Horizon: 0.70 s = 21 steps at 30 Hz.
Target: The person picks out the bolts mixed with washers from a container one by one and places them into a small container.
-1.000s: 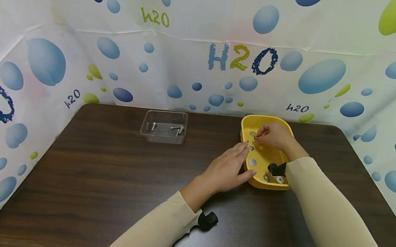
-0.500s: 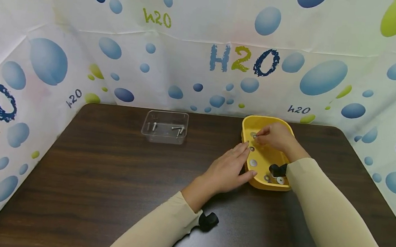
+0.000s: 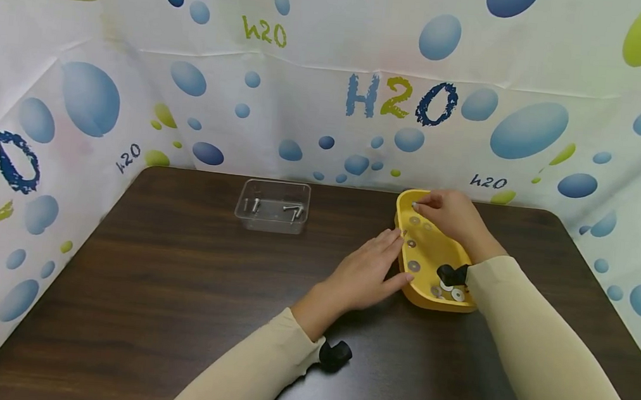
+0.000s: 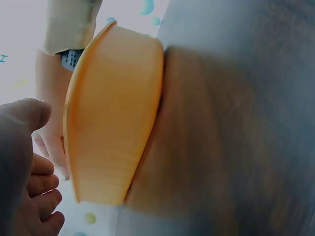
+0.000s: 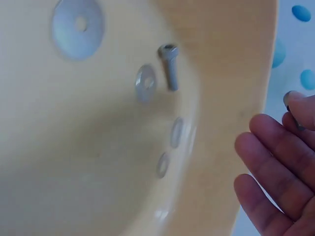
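The yellow tray [image 3: 436, 251] stands at the back right of the table, with several washers [image 3: 414, 266] in it. Over its far end, my right hand [image 3: 453, 217] pinches a small metal bolt [image 5: 290, 102] between thumb and fingertips, level with the rim. My left hand [image 3: 360, 273] lies along the tray's left side, fingers extended, fingertips at the rim; the left wrist view shows the tray's outer wall [image 4: 115, 113] beside that hand. Inside the tray, the right wrist view shows another bolt [image 5: 170, 69] near the wall and flat washers [image 5: 78, 24] of different sizes.
A clear plastic container [image 3: 267, 225] with several bolts [image 3: 296, 212] stands at the back, left of the tray. Behind the dark wooden table [image 3: 175, 289] hangs a white patterned cloth [image 3: 306, 97]. Each wrist wears a black camera [image 3: 335, 356].
My right hand has lifted from the tray's floor and moved toward its far end, carrying the bolt. The left hand keeps its place at the rim. The head view has shifted slightly.
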Available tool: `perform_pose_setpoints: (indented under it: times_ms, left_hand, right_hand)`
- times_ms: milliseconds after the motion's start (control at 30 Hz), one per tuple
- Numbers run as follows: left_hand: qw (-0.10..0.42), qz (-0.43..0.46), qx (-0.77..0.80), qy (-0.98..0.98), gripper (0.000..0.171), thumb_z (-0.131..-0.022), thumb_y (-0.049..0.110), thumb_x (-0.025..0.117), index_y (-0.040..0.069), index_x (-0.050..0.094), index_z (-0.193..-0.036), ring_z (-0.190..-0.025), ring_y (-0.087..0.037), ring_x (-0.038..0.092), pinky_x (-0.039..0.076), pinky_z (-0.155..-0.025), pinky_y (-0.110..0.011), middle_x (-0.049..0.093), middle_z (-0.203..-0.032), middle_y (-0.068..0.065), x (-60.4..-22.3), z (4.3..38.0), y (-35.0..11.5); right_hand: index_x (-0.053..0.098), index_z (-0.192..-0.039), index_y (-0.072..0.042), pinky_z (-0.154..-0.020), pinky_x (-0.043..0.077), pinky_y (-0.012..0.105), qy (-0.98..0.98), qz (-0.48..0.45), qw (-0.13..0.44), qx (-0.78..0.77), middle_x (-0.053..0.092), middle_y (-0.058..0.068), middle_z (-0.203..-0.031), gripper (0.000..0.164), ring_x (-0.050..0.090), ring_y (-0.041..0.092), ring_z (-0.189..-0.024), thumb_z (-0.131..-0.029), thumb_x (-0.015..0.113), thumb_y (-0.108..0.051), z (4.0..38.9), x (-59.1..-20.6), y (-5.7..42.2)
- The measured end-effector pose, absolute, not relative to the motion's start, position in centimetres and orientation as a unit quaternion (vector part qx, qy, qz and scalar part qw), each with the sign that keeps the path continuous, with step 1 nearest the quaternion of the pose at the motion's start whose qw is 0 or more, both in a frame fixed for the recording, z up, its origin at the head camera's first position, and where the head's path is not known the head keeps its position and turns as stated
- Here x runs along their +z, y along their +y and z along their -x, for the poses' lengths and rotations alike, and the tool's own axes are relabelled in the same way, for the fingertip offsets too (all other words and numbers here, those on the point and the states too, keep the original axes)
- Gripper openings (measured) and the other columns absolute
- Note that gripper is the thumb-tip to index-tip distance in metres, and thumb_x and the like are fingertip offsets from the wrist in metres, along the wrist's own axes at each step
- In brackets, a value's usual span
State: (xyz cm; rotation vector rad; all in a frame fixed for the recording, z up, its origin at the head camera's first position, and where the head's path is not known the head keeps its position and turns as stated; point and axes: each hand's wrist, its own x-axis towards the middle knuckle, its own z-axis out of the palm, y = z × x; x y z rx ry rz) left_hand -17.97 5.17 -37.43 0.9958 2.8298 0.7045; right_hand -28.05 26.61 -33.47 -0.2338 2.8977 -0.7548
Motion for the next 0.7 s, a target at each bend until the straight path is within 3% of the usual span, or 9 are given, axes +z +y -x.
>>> perform_pose_setpoints:
  times_ms: [167, 367, 700]
  left_hand:
    - [0.014, -0.299, 0.236, 0.924, 0.072, -0.101, 0.053, 0.044, 0.008, 0.028, -0.156, -0.152, -0.018, 0.017, 0.019, -0.123, -0.035, 0.021, -0.164, -0.005, -37.1, 18.5, 2.7]
    - [-0.019, -0.263, 0.254, 0.931, 0.071, -0.101, 0.051, 0.046, 0.005, 0.032, -0.154, -0.151, -0.021, 0.021, 0.018, -0.123, -0.038, 0.026, -0.162, -0.008, -36.8, 19.5, -1.6]
    - [-0.054, -0.181, 0.281, 0.941, 0.072, -0.101, 0.048, 0.048, 0.005, 0.028, -0.155, -0.151, -0.027, 0.020, 0.021, -0.121, -0.048, 0.023, -0.163, -0.010, -36.4, 20.9, -9.6]
  right_hand:
    - [0.069, -0.120, -0.006, -0.098, 0.050, 0.052, 0.962, 0.093, 0.034, -0.253, 0.069, 0.017, -0.119, 0.040, 0.063, 0.035, -0.113, -0.098, 0.060, -0.037, 27.8, -32.6, 25.0]
    - [0.073, -0.110, -0.007, -0.089, 0.054, 0.049, 0.959, 0.135, -0.002, -0.250, 0.073, 0.013, -0.107, 0.033, 0.066, 0.031, -0.099, -0.097, 0.060, -0.034, 27.1, -31.3, 22.3]
    - [0.074, -0.113, -0.011, -0.088, 0.055, 0.040, 0.957, 0.208, -0.017, -0.204, 0.073, 0.006, -0.105, 0.030, 0.064, 0.023, -0.094, -0.097, 0.062, -0.034, 26.0, -29.5, 16.6]
